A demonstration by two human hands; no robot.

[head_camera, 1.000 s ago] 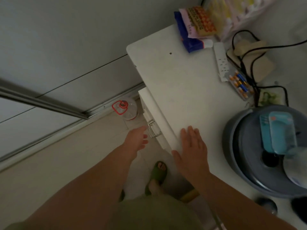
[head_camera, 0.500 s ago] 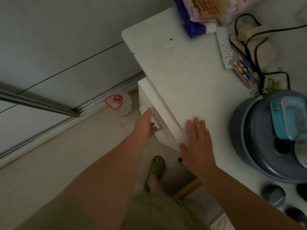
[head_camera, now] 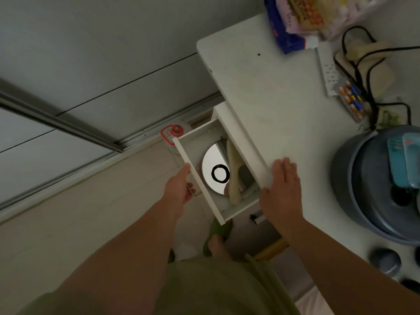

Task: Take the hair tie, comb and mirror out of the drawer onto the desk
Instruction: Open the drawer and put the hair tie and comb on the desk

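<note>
- Left hand (head_camera: pixel 179 189) grips the metal pull handle (head_camera: pixel 193 189) on the front panel of the white drawer (head_camera: pixel 195 178), fingers curled round it and thumb up against the panel's top edge
- Right hand (head_camera: pixel 283 189) lies flat and open on the near edge of the white desk (head_camera: pixel 272 105), palm down, fingers spread a little, holding nothing
- Drawer stands pulled out from under the desk edge, its inside open to view
- One round mirror (head_camera: pixel 212 164) lies flat on the drawer floor, partly tucked under the desk edge
- One black hair tie (head_camera: pixel 220 173) rests on top of the mirror, a closed ring near its middle
- One cream comb (head_camera: pixel 233 176) lies lengthwise just beside the mirror, towards the desk; its teeth cannot be made out in the dim light
- On the desk, well apart from the right hand: one white power strip (head_camera: pixel 328 69) with black cables (head_camera: pixel 363 62) trailing from it, one clear box of batteries (head_camera: pixel 352 101), one stack of snack packets (head_camera: pixel 302 17) at the far end
- One grey round tub (head_camera: pixel 354 189) sits to the right, with a teal object (head_camera: pixel 402 160) on top
- Below, a green slipper (head_camera: pixel 216 233) on a foot, pale floor tiles (head_camera: pixel 68 223), one clear bottle with a red cap (head_camera: pixel 175 133) by the wall, and a metal sliding-door track (head_camera: pixel 56 123)
- Room light is low and greyish
</note>
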